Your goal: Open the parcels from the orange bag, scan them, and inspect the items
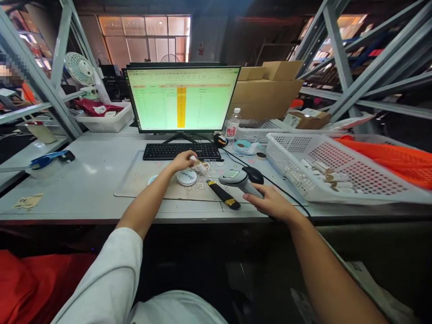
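My left hand is closed around a small white tube, held just in front of the black keyboard. My right hand grips the handle of a grey barcode scanner, whose head points left toward the tube. A round white tin lies on the desk mat under the left hand. A black and yellow utility knife lies between my two hands. A black mouse sits just behind the scanner.
A monitor shows a green spreadsheet. At right a white basket holds several small tubes beside orange fabric. A water bottle, tape roll, cardboard boxes, another basket, a fan and shelf frames surround the desk.
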